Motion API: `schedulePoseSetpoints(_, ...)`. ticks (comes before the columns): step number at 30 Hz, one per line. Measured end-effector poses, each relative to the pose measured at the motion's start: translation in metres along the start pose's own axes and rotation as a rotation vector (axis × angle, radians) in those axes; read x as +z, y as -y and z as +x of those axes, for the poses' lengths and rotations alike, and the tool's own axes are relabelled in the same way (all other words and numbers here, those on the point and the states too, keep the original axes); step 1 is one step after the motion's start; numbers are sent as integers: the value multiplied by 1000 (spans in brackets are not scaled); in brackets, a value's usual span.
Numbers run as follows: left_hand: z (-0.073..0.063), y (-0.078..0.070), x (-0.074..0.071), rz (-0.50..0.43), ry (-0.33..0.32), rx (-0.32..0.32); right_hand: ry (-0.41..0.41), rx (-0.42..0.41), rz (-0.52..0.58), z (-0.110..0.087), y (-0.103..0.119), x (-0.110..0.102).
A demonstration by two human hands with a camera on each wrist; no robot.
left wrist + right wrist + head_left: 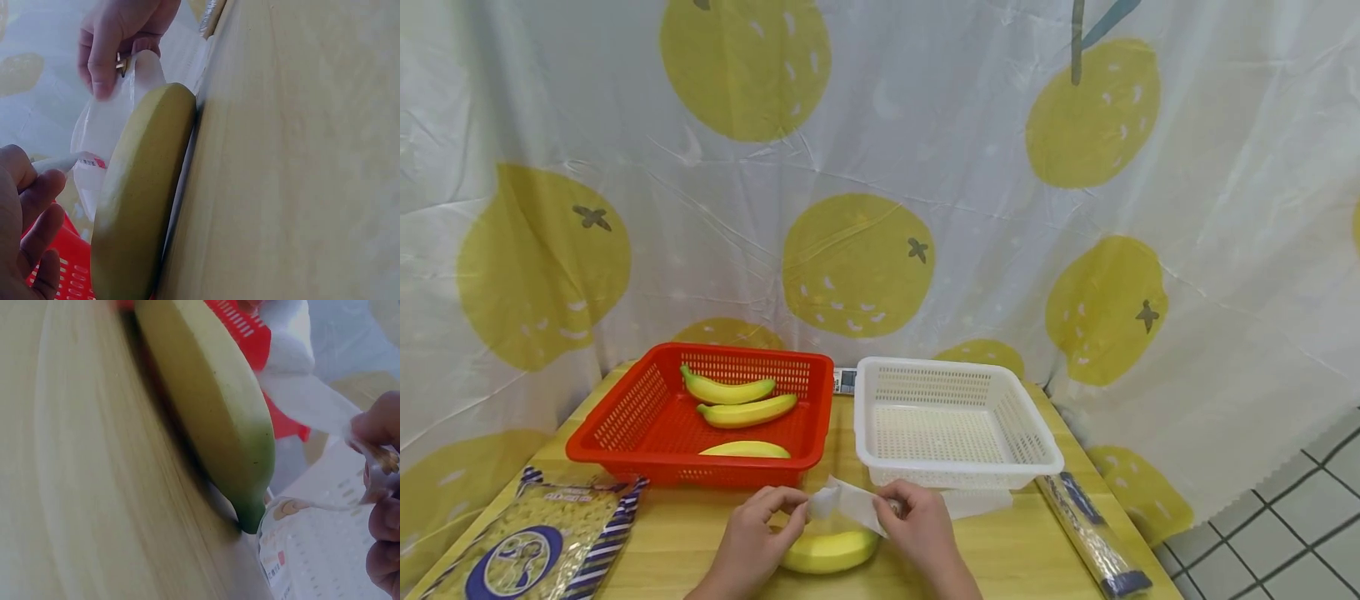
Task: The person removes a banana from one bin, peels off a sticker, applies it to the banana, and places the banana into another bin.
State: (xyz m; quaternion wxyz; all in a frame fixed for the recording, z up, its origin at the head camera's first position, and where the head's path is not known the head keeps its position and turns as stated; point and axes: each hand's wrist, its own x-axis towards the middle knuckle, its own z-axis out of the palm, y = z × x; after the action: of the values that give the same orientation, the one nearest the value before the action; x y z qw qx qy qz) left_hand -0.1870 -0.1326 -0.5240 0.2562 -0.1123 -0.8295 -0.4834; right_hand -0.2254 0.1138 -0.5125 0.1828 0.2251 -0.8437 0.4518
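The left hand pinches one side of a thin whitish plastic bag between thumb and fingers, and the right hand pinches the other. A small golden-brown thing, too unclear to name, shows at the right fingers. The bag's label bears dark characters beside a red patch, too small to read. Just below the bag, a yellow banana with a green tip lies on the wooden table.

The pasta packet at left carries a navy oval emblem and striped edge; its lettering is unreadable, as is any on the slim navy-ended packet at right. Three bananas lie in the red basket, beside the white basket.
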Motion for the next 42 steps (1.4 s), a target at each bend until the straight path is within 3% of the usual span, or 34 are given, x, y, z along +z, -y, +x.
schedulePoseSetpoints(4, 1, 1, 0, 3, -8, 35, -59, -104, -162, 1, -2, 0)
schedulePoseSetpoints(8, 2, 1, 0, 7, -9, 47, -144, -148, -367, 1, -5, 0)
schedulePoseSetpoints(12, 2, 2, -1, 7, 1, 58, -210, -137, -565, 1, -9, -1)
schedulePoseSetpoints(16, 1, 3, -1, 12, -2, 81, -223, -72, -650, 1, -10, -2)
schedulePoseSetpoints(22, 0, 3, -1, 12, -1, 110, -84, 46, -612, -1, -9, 0)
schedulePoseSetpoints(29, 0, 6, -1, 23, -20, 231, 49, 104, -526, -2, -5, 1)
schedulePoseSetpoints(32, 0, 6, 0, 18, -17, 258, 41, 75, -493, -3, -4, 0)
schedulePoseSetpoints(36, 0, 6, -1, 21, -12, 287, -30, 2, -451, -3, -4, 0)
schedulePoseSetpoints(42, 2, 5, -1, 6, -13, 340, -70, -60, -505, -3, -6, 0)
